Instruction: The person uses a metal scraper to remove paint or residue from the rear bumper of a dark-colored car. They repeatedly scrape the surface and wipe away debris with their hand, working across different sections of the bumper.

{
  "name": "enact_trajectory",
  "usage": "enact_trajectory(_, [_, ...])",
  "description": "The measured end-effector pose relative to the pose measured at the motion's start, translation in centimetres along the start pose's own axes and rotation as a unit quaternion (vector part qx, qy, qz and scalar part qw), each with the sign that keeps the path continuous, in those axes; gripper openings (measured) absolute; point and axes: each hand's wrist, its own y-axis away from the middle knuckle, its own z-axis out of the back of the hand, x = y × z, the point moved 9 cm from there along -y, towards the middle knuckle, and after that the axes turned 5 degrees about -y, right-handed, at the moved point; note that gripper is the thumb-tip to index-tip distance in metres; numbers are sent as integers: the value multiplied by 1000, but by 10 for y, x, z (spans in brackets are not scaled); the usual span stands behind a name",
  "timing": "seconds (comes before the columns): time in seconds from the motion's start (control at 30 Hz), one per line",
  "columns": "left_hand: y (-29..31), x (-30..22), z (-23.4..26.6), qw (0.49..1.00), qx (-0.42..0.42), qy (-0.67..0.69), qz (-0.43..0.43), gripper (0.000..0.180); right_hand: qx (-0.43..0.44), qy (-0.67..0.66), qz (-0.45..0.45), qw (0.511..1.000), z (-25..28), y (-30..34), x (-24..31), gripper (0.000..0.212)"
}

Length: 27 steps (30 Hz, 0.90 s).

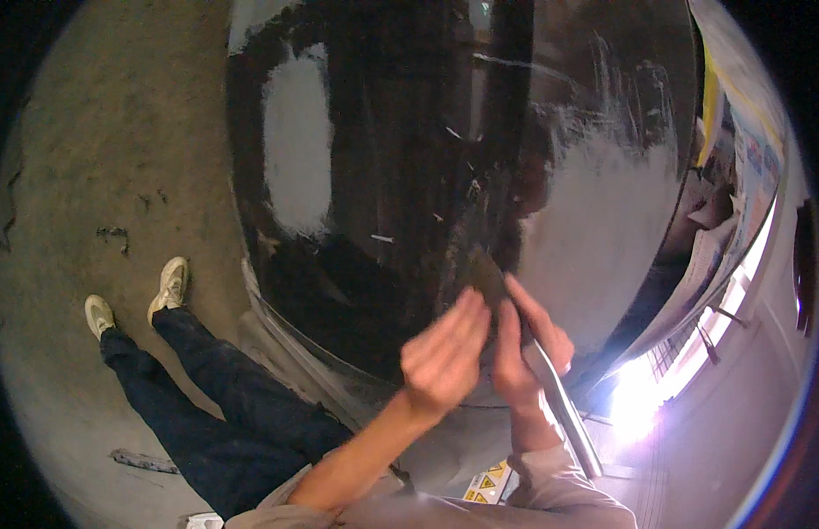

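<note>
Looking down over a brownish floor (118, 106) and onto one broad, dark, curved panel (409, 115), scuffed and flecked; counting three grey patches on it: one tall patch (297, 145) at left, one larger patch (612, 212) at right, part of a third patch (253, 22) at the upper left. In close now, on two bare hands and one long metal tool (562, 410) over the near part of the panel, slanting from a dark end up between the fingers to a shiny end down by the right forearm. Gripping it firmly with the right hand (517, 366); holding the left hand (440, 357) close beside the dark end, fingers together and nearly straight, hard to say whether touching. Off to the left, counting two pale shoes (172, 284) and two dark trouser legs (246, 383). Over to labels: spotting one white and yellow label (489, 483) at the lower edge, with at least two warning triangles and tiny print. At right, printed paper (753, 150) beside one yellow strip (711, 106), too blurred to read.
</note>
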Motion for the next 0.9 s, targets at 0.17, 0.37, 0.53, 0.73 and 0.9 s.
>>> enact_trajectory(0.17, [-6, 20, -8, 1000, 3, -8, -13, 29, -29, -32, 26, 999, -6, -15, -17, 30])
enact_trajectory(0.37, [71, -33, -4, 990, 139, 33, 9, 28, 21, -33, -57, 998, 32, 67, -18, 28])
enact_trajectory(0.53, [77, -34, 4, 994, 86, 55, 36, 28, 36, -5, -28, 999, 31, 81, -14, 28])
enact_trajectory(0.73, [67, -32, -11, 995, 51, 61, 56, 26, 31, 39, -2, 999, 30, 66, -11, 29])
enact_trajectory(0.9, [52, -25, -20, 999, 24, 40, 18, 25, -14, 60, 26, 998, 26, 55, -14, 29])
